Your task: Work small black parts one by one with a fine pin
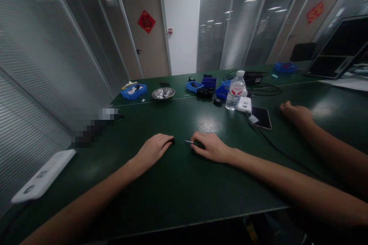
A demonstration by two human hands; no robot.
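On the dark green table [178,187], my left hand [153,148] is closed, thumb and fingers pinching a small black part [173,140]. Its exact kind is too small to make out. Across a short gap, my right hand [212,146] wraps round the dark handle of a small screwdriver [189,141]. The thin metal shaft points left, toward the black part, without touching it. Most of the handle is hidden by my fingers.
Another person's hand [297,114] rests at the right, near a phone [261,117]. A water bottle [236,90] stands beside a white device [244,104] with a cable. Farther back are a metal dish [163,98] and blue trays [135,92]. A white power bank [43,176] lies left.
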